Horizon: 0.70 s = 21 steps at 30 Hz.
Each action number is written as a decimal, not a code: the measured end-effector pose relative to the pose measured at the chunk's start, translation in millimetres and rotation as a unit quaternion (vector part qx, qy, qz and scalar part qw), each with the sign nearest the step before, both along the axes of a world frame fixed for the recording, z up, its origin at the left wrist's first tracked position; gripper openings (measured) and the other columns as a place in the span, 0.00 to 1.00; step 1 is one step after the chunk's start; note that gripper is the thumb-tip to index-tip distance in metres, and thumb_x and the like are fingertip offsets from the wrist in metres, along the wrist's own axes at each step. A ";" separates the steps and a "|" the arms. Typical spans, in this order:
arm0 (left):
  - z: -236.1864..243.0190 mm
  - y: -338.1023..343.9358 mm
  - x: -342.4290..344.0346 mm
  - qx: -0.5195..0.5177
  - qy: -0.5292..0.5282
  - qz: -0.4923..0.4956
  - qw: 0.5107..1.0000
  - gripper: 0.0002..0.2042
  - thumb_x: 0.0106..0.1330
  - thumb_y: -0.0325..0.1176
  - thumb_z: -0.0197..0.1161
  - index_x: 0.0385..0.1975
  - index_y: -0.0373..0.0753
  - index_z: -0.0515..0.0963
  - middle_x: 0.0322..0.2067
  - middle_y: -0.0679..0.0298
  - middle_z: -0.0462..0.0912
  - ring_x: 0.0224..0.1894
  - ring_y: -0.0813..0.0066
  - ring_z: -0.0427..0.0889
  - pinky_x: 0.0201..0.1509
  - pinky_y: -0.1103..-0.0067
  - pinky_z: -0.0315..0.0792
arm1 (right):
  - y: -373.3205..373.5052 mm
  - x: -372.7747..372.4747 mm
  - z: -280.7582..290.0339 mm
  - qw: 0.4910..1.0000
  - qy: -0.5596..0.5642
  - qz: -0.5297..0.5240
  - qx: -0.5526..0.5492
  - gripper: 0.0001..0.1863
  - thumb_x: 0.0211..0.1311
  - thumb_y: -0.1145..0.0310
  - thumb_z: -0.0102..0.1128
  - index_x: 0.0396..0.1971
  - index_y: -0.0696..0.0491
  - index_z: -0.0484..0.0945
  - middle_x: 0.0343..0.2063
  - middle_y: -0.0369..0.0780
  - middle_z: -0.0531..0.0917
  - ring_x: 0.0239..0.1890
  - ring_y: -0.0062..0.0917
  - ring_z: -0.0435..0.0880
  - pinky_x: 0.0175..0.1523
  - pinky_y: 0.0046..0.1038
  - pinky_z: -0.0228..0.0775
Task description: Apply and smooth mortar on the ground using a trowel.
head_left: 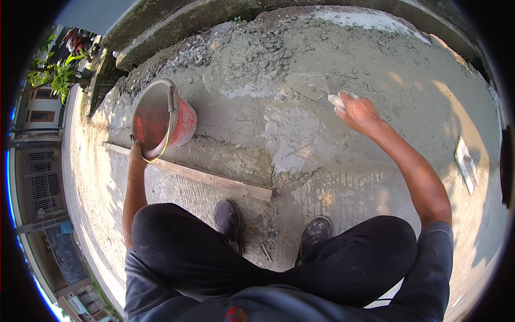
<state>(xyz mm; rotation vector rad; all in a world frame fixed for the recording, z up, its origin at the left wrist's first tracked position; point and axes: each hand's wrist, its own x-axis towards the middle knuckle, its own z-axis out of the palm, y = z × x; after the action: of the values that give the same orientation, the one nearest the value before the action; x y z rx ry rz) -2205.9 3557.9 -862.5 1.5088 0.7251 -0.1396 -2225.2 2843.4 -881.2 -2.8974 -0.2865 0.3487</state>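
While the right hand [358,112] was closed around the pale handle of 1 trowel [336,100], the left hand [138,153] was clamped on the near rim of 1 red bucket [186,123]. The trowel blade, hard to tell from the wet cement [370,155], extended ahead and left of the right-hand grip. The bucket was located ahead and right of the left-hand grip, between that grip and the trowel; its inner wall was coated grey.

1 wooden board [214,178] crossed beneath the left forearm, running rightward and toward the body from the left-hand grip. 2 dark shoes, the left [227,219] and the right [315,234], were planted on the body side of both grips. 1 gravel heap [263,53] lay beyond the right-hand grip, to its left. 1 flat hand float [465,163] rested well apart to the right of the same grip, nearer the body. 1 raised curb [161,32] bounded the surface beyond both grips.

1 small reddish emblem [236,314] marked the dark shirt [279,306], body-side of both grips; the marks beside it were illegible.
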 end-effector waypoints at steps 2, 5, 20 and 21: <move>-1.2 -0.4 -6.2 0.088 -0.054 -0.071 0.992 0.19 0.60 0.36 0.52 0.50 0.35 0.69 0.48 0.54 0.73 0.50 0.57 0.75 0.48 0.61 0.75 | 23.5 22.3 12.2 0.998 -0.003 0.045 -0.036 0.15 0.61 0.59 0.51 0.37 0.57 0.71 0.31 0.49 0.82 0.37 0.43 0.81 0.41 0.44 0.71; -9.1 7.6 -7.3 0.142 -0.098 -0.113 0.979 0.18 0.60 0.35 0.52 0.48 0.32 0.70 0.46 0.55 0.76 0.49 0.61 0.76 0.52 0.68 0.73 | 36.1 66.0 -24.1 0.989 -0.021 0.120 -0.090 0.14 0.62 0.60 0.50 0.38 0.55 0.71 0.30 0.48 0.82 0.36 0.42 0.80 0.39 0.44 0.70; -10.2 -6.5 3.3 -0.015 -0.076 0.016 0.997 0.19 0.65 0.35 0.50 0.51 0.30 0.70 0.49 0.55 0.76 0.51 0.64 0.76 0.59 0.73 0.66 | 56.5 174.4 -88.7 0.971 -0.172 0.142 -0.090 0.14 0.59 0.58 0.50 0.41 0.50 0.74 0.25 0.45 0.81 0.32 0.38 0.81 0.38 0.39 0.70; 0.3 -31.7 5.5 -0.099 -0.113 0.052 0.987 0.21 0.67 0.40 0.48 0.53 0.30 0.69 0.51 0.54 0.75 0.54 0.64 0.73 0.61 0.72 0.64 | 52.4 175.2 -90.8 0.958 -0.224 0.145 -0.104 0.14 0.59 0.59 0.51 0.41 0.50 0.74 0.24 0.45 0.81 0.32 0.38 0.81 0.37 0.40 0.70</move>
<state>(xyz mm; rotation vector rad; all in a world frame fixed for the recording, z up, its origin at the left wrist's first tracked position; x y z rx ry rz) -2200.4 3526.2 -862.2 1.2705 0.5884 0.0383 -2049.9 2895.8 -971.9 -3.1136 -0.7975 -0.2617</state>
